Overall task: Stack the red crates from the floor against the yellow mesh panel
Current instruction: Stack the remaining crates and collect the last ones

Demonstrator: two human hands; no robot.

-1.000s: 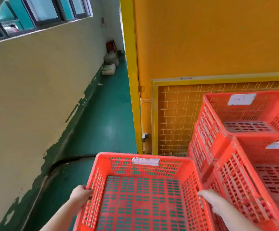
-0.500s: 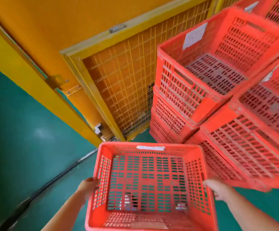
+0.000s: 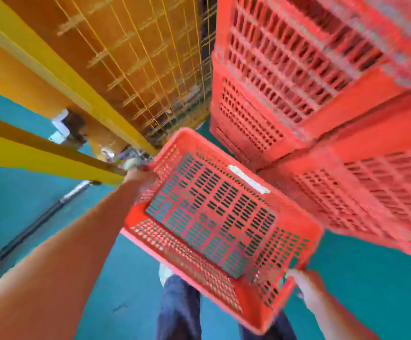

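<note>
Bright, even light; colours heavily saturated. Motion blur smears the whole frame, worst on the stacked red perforated plastic crates [image 3: 309,77] at upper right. Wide-angle distortion bends the yellow wire mesh panel [image 3: 150,57]. No hard shadows, no glare.

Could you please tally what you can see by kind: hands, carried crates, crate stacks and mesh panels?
Hands: 2, left hand and right hand
Carried crate: 1
Crate stacks: 2, rear stack and front stack
Mesh panel: 1
Total: 6

Empty red slotted crate [image 3: 214,217] tilted above green floor, red crate stacks [image 3: 322,94] against yellow mesh panel [image 3: 150,69]
</note>
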